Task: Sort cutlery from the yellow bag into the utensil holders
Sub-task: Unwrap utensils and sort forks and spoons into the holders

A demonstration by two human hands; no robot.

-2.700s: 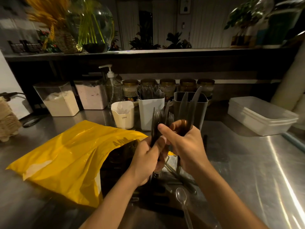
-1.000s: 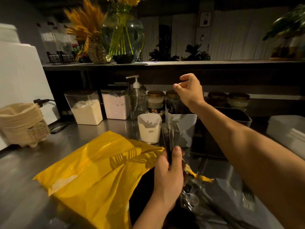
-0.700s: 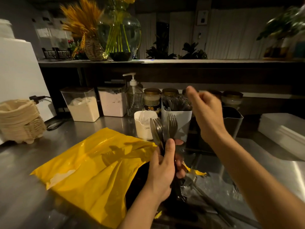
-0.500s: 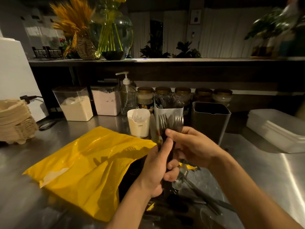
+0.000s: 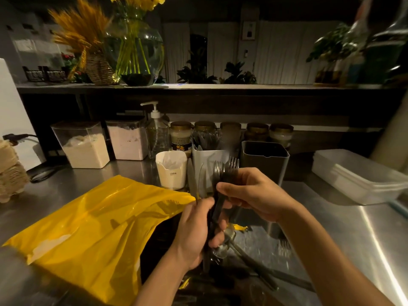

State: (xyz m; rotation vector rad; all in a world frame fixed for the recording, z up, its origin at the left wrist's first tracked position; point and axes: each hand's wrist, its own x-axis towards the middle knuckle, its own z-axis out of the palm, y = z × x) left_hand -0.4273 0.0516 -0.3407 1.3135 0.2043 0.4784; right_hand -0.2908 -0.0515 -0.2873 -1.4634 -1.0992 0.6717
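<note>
Near centre, cutlery (image 5: 217,206) was gripped by the left hand (image 5: 194,230).
Forks (image 5: 231,165) pinched by the right hand (image 5: 254,193) were best lifted straight.

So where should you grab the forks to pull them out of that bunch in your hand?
Probably by the necks, just under the tines. The forks stand upright, heads clear above the left hand, which wraps the lower handles of the cutlery bundle. Come from the right and above with the right hand, fingers pinching the necks, then lift straight up.
</note>
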